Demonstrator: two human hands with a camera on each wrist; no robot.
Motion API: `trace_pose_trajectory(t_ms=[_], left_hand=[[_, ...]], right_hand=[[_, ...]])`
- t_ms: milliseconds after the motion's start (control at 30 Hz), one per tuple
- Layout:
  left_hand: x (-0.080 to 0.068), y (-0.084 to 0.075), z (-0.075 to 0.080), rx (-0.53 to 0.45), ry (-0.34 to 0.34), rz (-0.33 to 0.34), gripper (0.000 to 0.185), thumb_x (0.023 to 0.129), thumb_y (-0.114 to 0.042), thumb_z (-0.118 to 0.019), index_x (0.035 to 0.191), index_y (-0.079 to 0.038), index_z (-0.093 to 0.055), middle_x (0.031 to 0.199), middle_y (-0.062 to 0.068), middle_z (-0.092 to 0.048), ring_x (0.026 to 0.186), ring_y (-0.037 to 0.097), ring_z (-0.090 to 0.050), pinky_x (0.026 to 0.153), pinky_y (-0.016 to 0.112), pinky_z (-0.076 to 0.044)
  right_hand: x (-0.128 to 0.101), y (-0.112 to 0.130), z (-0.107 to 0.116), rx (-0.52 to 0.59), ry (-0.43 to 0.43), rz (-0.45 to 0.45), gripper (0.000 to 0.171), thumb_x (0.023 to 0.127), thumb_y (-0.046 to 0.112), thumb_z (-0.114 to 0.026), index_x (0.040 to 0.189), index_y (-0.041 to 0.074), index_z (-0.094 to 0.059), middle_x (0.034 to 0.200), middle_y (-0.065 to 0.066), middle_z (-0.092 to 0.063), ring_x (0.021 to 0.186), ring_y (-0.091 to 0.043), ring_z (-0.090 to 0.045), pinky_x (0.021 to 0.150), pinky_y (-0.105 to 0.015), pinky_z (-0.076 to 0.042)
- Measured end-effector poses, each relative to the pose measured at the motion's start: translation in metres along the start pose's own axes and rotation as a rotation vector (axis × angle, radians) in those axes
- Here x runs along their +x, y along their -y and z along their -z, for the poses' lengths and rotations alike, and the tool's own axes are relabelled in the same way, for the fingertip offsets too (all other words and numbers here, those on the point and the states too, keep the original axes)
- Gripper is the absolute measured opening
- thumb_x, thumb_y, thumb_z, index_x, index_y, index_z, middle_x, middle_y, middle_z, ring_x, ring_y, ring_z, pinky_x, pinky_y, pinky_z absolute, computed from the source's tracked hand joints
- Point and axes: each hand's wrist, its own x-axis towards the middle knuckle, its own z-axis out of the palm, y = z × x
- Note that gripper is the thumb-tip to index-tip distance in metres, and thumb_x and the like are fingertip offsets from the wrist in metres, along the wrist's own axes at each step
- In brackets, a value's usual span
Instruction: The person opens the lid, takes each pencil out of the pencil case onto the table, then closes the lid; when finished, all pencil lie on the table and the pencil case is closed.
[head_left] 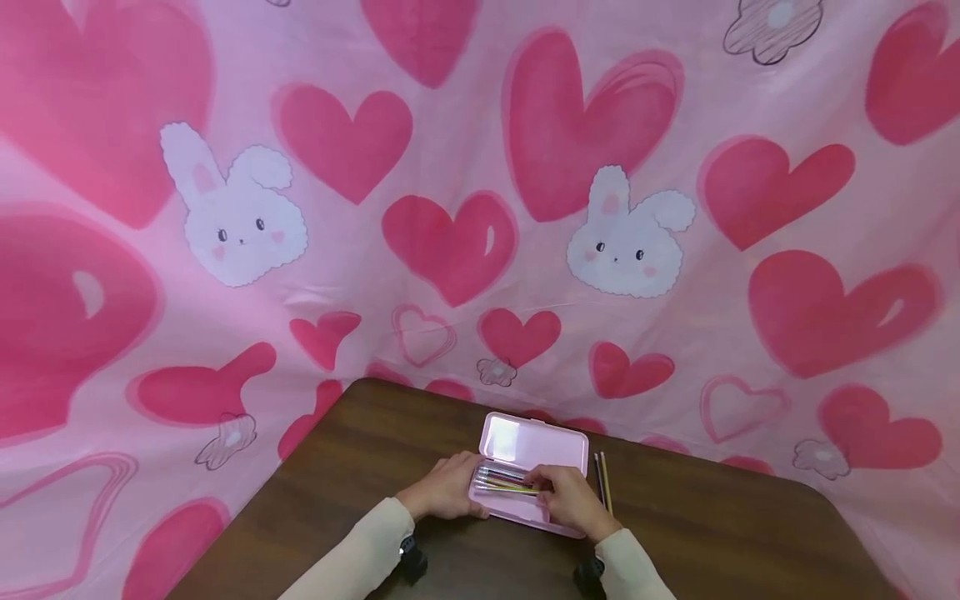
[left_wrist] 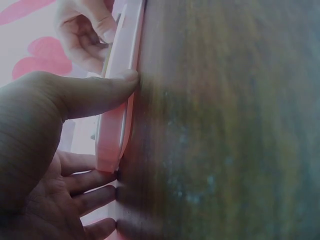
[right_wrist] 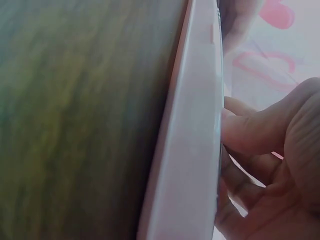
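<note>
Pencil case: a pink pencil case lies open near the middle of the tabletop, its lid folded back toward the far edge and its tray toward the person.
Contents: thin pens in yellow, dark and pinkish tones lie side by side lengthwise in the tray.
Left hand: the left hand rests at the left end of the case; in the left wrist view its thumb presses the rim of the case while the other fingers lie loosely extended on the tabletop beside it, curled around nothing.
Right hand: the right hand lies over the right half of the tray, fingers bent down among the pens; whether it pinches one cannot be told. In the right wrist view a fingertip touches the top edge of the case wall.
Loose pencils: two thin pencils, one dark and one yellowish, lie parallel on the tabletop just beside the right end of the case, pointing toward the far edge.
Tabletop: dark brown wood grain, rounded corners.
Backdrop: a pink cloth printed with red hearts and white rabbits hangs behind and around the tabletop.
Sleeves: cream sleeves cover both forearms.
Case material: smooth, glossy hard plastic with rounded corners.
</note>
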Motion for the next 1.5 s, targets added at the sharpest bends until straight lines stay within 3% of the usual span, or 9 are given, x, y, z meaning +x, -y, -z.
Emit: trace_pose_trajectory(t_ms=[167, 300, 433, 633, 833, 967, 1167, 1367, 1500], left_hand=[[-0.002, 0.002, -0.006, -0.010, 0.017, 0.003, 0.086, 0.073, -0.045, -0.087, 0.143, -0.011, -0.050, 0.133, 0.004, -0.058, 0.126, 0.025, -0.054, 0.112, 0.048, -0.039], [0.001, 0.001, -0.004, -0.021, 0.017, 0.001, 0.086, 0.073, -0.044, -0.087, 0.144, -0.011, -0.048, 0.134, 0.005, -0.057, 0.126, 0.025, -0.053, 0.112, 0.048, -0.038], [0.004, 0.002, 0.000, -0.020, 0.008, -0.001, 0.087, 0.074, -0.043, -0.087, 0.145, -0.011, -0.048, 0.135, 0.006, -0.057, 0.126, 0.026, -0.052, 0.112, 0.048, -0.038], [0.008, 0.002, 0.002, -0.019, 0.022, 0.009, 0.088, 0.075, -0.043, -0.087, 0.146, -0.011, -0.045, 0.137, 0.007, -0.055, 0.127, 0.026, -0.052, 0.115, 0.050, -0.036], [0.011, 0.002, 0.004, -0.009, 0.008, -0.007, 0.089, 0.074, -0.043, -0.087, 0.145, -0.009, -0.046, 0.136, 0.009, -0.056, 0.127, 0.027, -0.052, 0.114, 0.051, -0.037], [0.011, 0.001, 0.005, -0.011, 0.012, 0.001, 0.089, 0.074, -0.042, -0.087, 0.145, -0.008, -0.046, 0.137, 0.010, -0.056, 0.128, 0.029, -0.052, 0.114, 0.051, -0.037], [0.009, 0.003, 0.006, -0.011, 0.021, 0.013, 0.089, 0.075, -0.041, -0.086, 0.146, -0.008, -0.046, 0.137, 0.011, -0.055, 0.128, 0.029, -0.051, 0.114, 0.052, -0.036], [0.011, 0.004, 0.005, -0.013, 0.027, 0.012, 0.089, 0.075, -0.041, -0.087, 0.147, -0.009, -0.045, 0.137, 0.009, -0.056, 0.128, 0.028, -0.051, 0.116, 0.051, -0.036], [0.013, 0.003, 0.005, -0.022, 0.038, 0.020, 0.089, 0.076, -0.042, -0.086, 0.147, -0.010, -0.044, 0.139, 0.009, -0.055, 0.130, 0.027, -0.050, 0.117, 0.051, -0.035]], right_hand=[[-0.004, 0.000, -0.001, -0.017, -0.041, -0.069, 0.026, 0.080, -0.005, -0.072, 0.097, 0.015, -0.076, 0.082, 0.006, -0.070, 0.073, -0.002, -0.054, 0.069, -0.022, -0.051], [-0.001, -0.001, 0.012, -0.010, -0.093, -0.110, 0.027, 0.082, -0.003, -0.073, 0.099, 0.017, -0.075, 0.080, 0.007, -0.069, 0.071, -0.002, -0.055, 0.069, -0.026, -0.053], [0.004, -0.002, 0.035, 0.002, -0.147, -0.156, 0.032, 0.084, 0.000, -0.074, 0.110, 0.018, -0.073, 0.079, 0.008, -0.068, 0.071, -0.003, -0.057, 0.074, -0.034, -0.055], [0.001, -0.010, 0.074, 0.033, -0.264, -0.192, 0.041, 0.084, 0.002, -0.074, 0.123, 0.013, -0.068, 0.083, -0.002, -0.069, 0.071, -0.011, -0.060, 0.060, -0.023, -0.053], [-0.009, -0.030, 0.110, -0.051, -0.352, -0.281, 0.049, 0.085, 0.006, -0.073, 0.133, 0.007, -0.061, 0.087, -0.006, -0.070, 0.075, -0.016, -0.063, 0.069, -0.029, -0.053], [-0.018, -0.047, 0.122, -0.075, -0.261, -0.385, 0.058, 0.087, 0.009, -0.071, 0.140, 0.003, -0.051, 0.084, -0.008, -0.069, 0.067, -0.014, -0.063, 0.066, -0.032, -0.053], [-0.026, -0.069, 0.108, 0.019, -0.027, -0.564, 0.065, 0.088, 0.006, -0.067, 0.147, -0.002, -0.039, 0.087, -0.015, -0.068, 0.057, -0.016, -0.066, 0.059, -0.036, -0.060], [-0.026, -0.078, 0.089, 0.046, 0.126, -0.627, 0.069, 0.085, 0.003, -0.070, 0.146, -0.004, -0.040, 0.106, -0.028, -0.063, 0.063, -0.021, -0.064, 0.053, -0.033, -0.059], [-0.029, -0.080, 0.082, 0.064, 0.173, -0.631, 0.065, 0.083, 0.001, -0.068, 0.143, -0.006, -0.043, 0.104, -0.027, -0.061, 0.064, -0.022, -0.065, 0.052, -0.035, -0.059]])
